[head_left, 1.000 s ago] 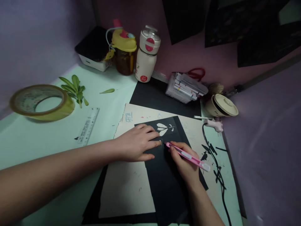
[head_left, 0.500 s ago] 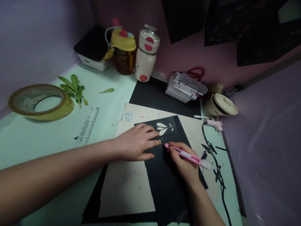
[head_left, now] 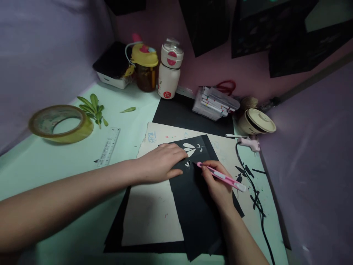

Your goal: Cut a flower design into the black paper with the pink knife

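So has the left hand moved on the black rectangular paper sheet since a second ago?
Yes: judged against the black rectangular paper sheet, the left hand has shifted toward its far edge, uncovering the small white cutout.

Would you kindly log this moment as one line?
left hand: on black paper | right hand: holding pink craft knife | on paper: white leaf shapes | left of paper: ruler, tape roll, leafy sprig

- 12 o'clock: "316" on red badge (head_left: pixel 167 95), white bottle (head_left: pixel 168 79); smaller line above it illegible
- 9 o'clock, near centre: blue handwriting (head_left: pixel 151 136) on pale sheet (head_left: pixel 150 217), unreadable
- 9 o'clock, farther out: clear ruler (head_left: pixel 109 147), print too small
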Available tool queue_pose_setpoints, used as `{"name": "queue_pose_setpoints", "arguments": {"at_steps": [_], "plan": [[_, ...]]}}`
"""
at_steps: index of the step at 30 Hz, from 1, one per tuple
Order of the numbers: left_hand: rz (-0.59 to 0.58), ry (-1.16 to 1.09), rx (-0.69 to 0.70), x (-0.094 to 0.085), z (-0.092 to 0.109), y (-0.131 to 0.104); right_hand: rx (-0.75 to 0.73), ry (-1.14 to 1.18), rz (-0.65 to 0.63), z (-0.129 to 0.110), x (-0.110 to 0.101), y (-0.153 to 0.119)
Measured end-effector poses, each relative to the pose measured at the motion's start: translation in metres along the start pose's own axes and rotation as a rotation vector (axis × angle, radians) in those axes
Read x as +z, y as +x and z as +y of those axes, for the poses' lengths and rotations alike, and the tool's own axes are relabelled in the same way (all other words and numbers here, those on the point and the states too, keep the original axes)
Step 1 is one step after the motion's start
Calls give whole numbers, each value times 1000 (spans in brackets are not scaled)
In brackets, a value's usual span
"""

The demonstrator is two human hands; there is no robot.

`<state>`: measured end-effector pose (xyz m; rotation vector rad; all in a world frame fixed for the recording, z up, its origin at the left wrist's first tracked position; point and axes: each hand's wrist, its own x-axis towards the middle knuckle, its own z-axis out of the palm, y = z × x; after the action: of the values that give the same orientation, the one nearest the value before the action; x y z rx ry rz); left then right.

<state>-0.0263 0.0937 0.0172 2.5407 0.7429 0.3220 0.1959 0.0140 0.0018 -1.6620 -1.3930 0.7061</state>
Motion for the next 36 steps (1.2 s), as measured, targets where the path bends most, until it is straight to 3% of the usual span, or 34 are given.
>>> {"name": "queue_pose_setpoints", "arguments": {"at_steps": [6,14,36], "plan": [[-66,-22,-164,-9,14,22,-10,41,-50,-3,-1,0],[14,-26,-342,12,26,38,-63,45,-75,-4,-3,0],[53,-63,-263,23,20,31,-73,14,-111,-3,-3,-2]]}}
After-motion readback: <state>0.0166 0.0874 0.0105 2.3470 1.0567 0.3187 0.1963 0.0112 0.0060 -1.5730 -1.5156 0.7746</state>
